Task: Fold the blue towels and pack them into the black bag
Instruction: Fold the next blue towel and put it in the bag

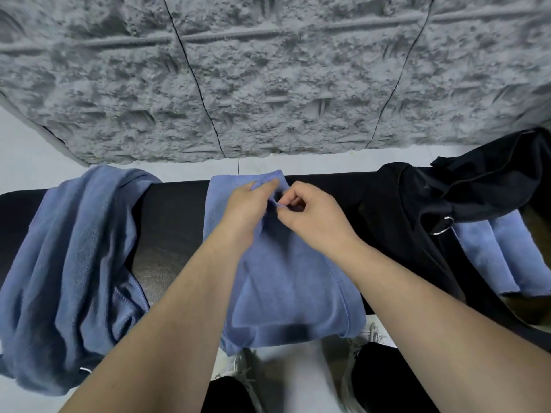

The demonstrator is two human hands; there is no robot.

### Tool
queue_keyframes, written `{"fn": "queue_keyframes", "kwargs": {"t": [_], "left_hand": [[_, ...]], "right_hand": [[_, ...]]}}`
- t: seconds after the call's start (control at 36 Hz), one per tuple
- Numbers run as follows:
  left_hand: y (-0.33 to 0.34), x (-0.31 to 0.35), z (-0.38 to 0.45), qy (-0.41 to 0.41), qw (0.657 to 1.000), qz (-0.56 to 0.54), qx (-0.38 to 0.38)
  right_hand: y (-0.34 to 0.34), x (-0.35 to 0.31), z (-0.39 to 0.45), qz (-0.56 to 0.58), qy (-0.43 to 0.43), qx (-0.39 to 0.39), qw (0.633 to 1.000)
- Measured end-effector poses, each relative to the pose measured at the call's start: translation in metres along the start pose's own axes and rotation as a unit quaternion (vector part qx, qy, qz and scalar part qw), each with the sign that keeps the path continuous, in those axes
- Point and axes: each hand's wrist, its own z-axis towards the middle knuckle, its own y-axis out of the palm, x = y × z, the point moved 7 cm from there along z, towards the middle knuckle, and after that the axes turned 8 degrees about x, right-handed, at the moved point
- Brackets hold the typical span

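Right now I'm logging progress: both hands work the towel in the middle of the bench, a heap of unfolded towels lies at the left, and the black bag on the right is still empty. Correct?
Not quite: the black bag is not empty. The head view shows folded blue towels already in its opening. The rest holds: the left hand and right hand both pinch the middle towel, and the unfolded heap lies at the left.

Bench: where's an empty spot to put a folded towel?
Bare black bench shows between the crumpled towel pile and the middle towel both hands pinch. The right end is crowded by the black bag.
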Motion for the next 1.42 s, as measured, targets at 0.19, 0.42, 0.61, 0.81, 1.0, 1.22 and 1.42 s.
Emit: {"fn": "queue_keyframes", "kwargs": {"t": [0.19, 0.42, 0.61, 0.81, 1.0, 1.22, 1.42], "left_hand": [[0.008, 0.002, -0.01, -0.063, 0.995, -0.068, -0.045], [0.014, 0.009, -0.019, -0.067, 0.989, -0.105, -0.077], [0.012, 0.026, -0.025, 0.013, 0.99, -0.121, -0.069], [0.002, 0.04, -0.024, 0.171, 0.983, -0.027, -0.067], [-0.003, 0.051, -0.028, 0.243, 0.97, 0.006, -0.023], [-0.008, 0.057, -0.032, 0.252, 0.967, -0.023, -0.012], [0.003, 0.055, -0.036, 0.262, 0.964, -0.003, -0.055]], "right_hand": [[-0.011, 0.003, 0.01, 0.092, 0.08, 0.057, 0.991], [-0.017, 0.009, 0.011, 0.151, 0.123, 0.057, 0.979], [-0.017, 0.004, 0.015, 0.129, 0.089, 0.07, 0.985], [-0.022, 0.007, 0.014, 0.21, 0.126, 0.068, 0.967], [-0.024, 0.011, 0.013, 0.266, 0.167, 0.074, 0.947], [-0.027, 0.02, 0.013, 0.36, 0.263, 0.073, 0.892], [-0.033, 0.008, 0.015, 0.244, 0.155, 0.097, 0.952]]}}
